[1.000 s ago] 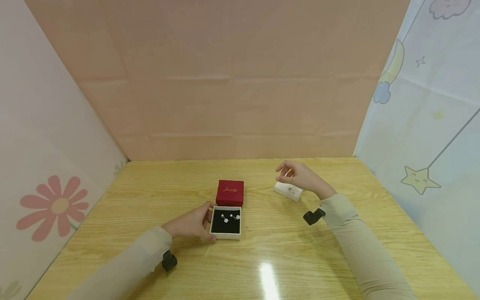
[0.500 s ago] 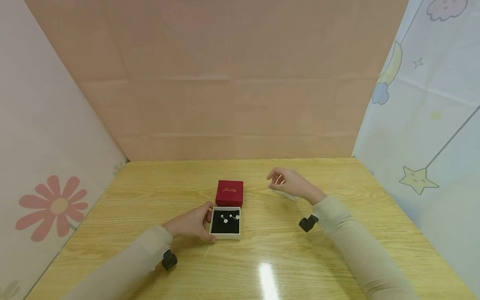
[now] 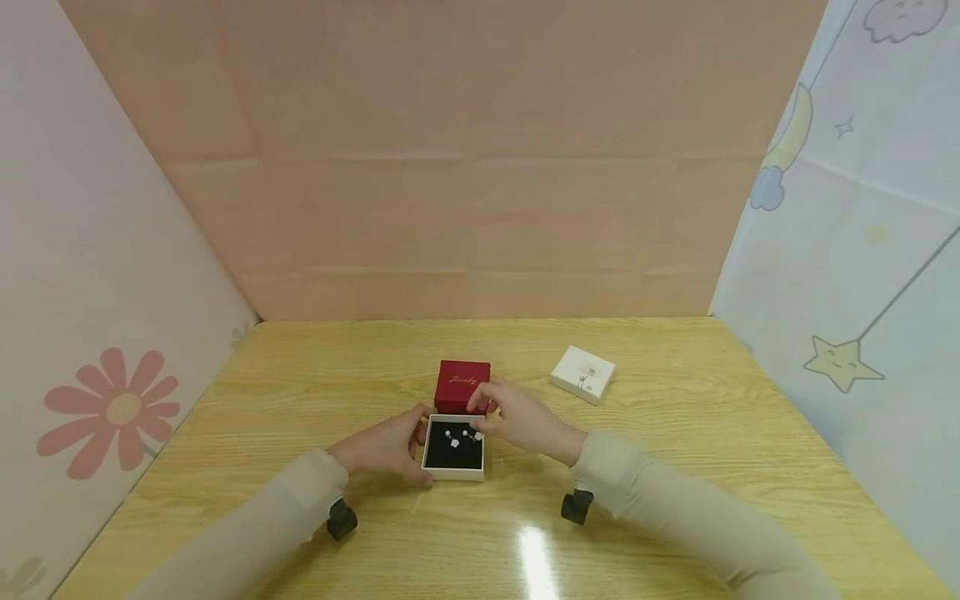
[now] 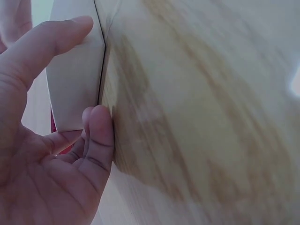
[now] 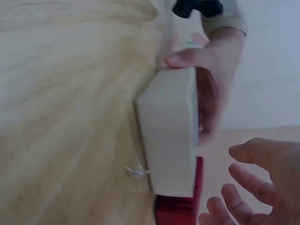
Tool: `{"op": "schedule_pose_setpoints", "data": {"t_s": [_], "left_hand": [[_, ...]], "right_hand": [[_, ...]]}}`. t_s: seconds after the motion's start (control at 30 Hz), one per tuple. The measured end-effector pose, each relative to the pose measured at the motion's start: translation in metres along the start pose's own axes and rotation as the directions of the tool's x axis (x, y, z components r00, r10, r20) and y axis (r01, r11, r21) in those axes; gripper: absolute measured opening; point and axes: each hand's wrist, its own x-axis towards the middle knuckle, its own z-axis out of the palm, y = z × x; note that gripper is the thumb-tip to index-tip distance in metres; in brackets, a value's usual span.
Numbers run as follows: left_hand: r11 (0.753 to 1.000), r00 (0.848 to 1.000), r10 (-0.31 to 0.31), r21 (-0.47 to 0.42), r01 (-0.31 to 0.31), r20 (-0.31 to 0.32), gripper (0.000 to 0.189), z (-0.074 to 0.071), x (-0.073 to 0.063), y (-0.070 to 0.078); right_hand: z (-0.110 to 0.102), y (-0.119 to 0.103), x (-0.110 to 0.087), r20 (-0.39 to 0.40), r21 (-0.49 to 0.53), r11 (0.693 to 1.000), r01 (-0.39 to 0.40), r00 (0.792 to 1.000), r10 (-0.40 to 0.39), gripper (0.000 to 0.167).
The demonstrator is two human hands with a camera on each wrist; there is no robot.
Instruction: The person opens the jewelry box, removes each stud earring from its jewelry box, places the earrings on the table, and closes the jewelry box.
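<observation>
My left hand (image 3: 382, 447) grips the open white jewelry box (image 3: 453, 475) by its left side, thumb at the front corner and fingers toward the back. In the left wrist view the thumb presses the white side wall (image 4: 75, 89). On the box's black insert (image 3: 442, 458) lie two earrings (image 3: 454, 443), each with a pearl and a white flower. Over the box's right back corner hovers my right hand (image 3: 521, 421), its fingers loosely bent. The right wrist view shows that hand (image 5: 262, 183) beside the box (image 5: 166, 136) with nothing visible between its fingers.
A red box (image 3: 461, 383) with gold lettering stands directly behind the white one. Farther back to the right lies a white lid (image 3: 583, 373) with a flower print. Tiny clear pieces (image 3: 500, 459) lie right of the open box. Fabric walls border the wooden table (image 3: 337, 358).
My right hand has moved left and nearer, away from the printed white lid to the open jewelry box, so the lid shows fully. My left hand has kept its hold on the box.
</observation>
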Motion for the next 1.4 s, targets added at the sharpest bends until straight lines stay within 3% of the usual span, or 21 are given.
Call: {"op": "schedule_pose_setpoints", "data": {"t_s": [0.17, 0.57, 1.2, 1.4], "left_hand": [[1.0, 1.0, -0.01, 0.001, 0.01, 0.005, 0.084, 0.0, 0.0, 0.002], [1.0, 1.0, -0.012, -0.012, 0.012, 0.013, 0.084, 0.0, 0.0, 0.002], [1.0, 1.0, -0.013, -0.014, 0.013, 0.015, 0.086, 0.0, 0.001, 0.002], [1.0, 1.0, -0.008, -0.016, 0.009, 0.014, 0.085, 0.0, 0.001, 0.001]], "right_hand": [[0.014, 0.002, 0.001, 0.03, -0.094, 0.995, -0.039, 0.999, 0.042, 0.017], [0.027, -0.002, 0.001, 0.031, -0.242, 0.968, -0.067, 0.997, 0.077, 0.014], [0.03, -0.003, 0.007, 0.03, -0.331, 0.942, -0.049, 0.998, 0.062, 0.01], [0.029, -0.005, 0.009, 0.036, -0.319, 0.946, -0.048, 0.997, 0.063, 0.008]]}}
